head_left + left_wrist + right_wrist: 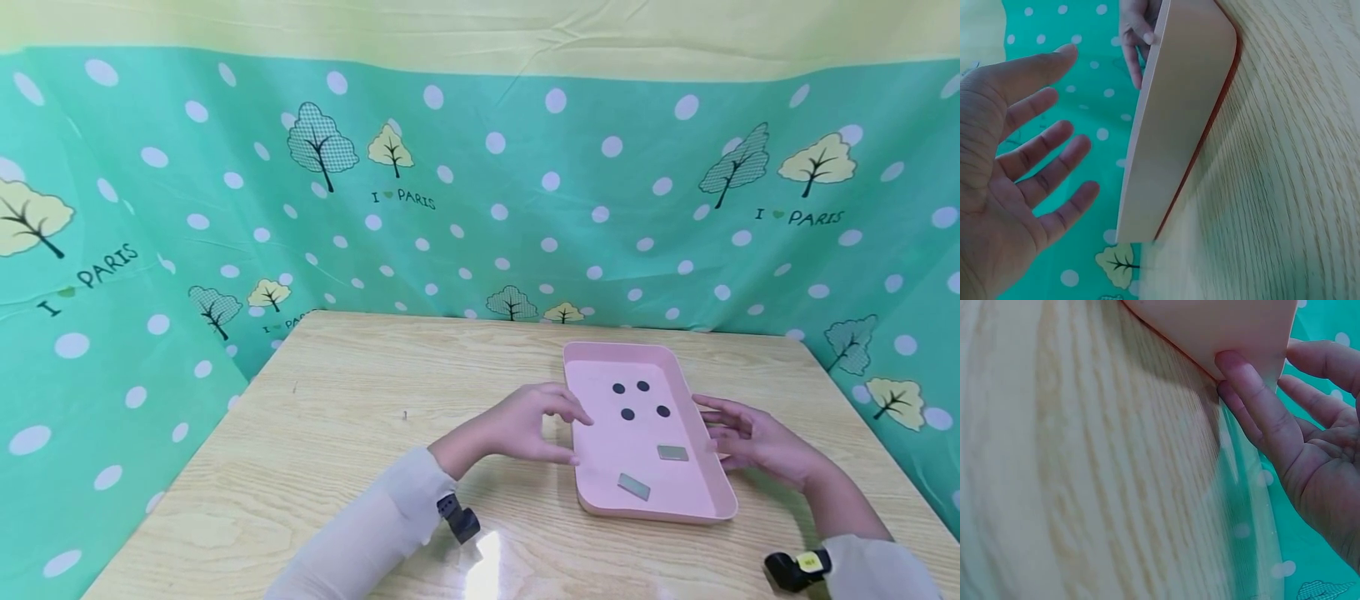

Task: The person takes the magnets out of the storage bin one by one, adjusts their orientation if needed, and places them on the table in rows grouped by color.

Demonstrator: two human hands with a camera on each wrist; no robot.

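Note:
A pink rectangular tray lies on the table between both hands. Inside it are several small black discs toward the far end. Two small grey-green rectangular pieces, one by the right side and another closer to the front, lie in its near half. My left hand is spread at the left rim, thumb and fingers apart and holding nothing; the left wrist view shows that hand beside the tray's wall. Fingers of my right hand touch the outer right wall, also seen in the right wrist view.
The wooden table extends left of the tray. A green polka-dot curtain with tree prints hangs behind and along the sides. Black wrist cameras, one on the left sleeve and one on the right, sit low over the table.

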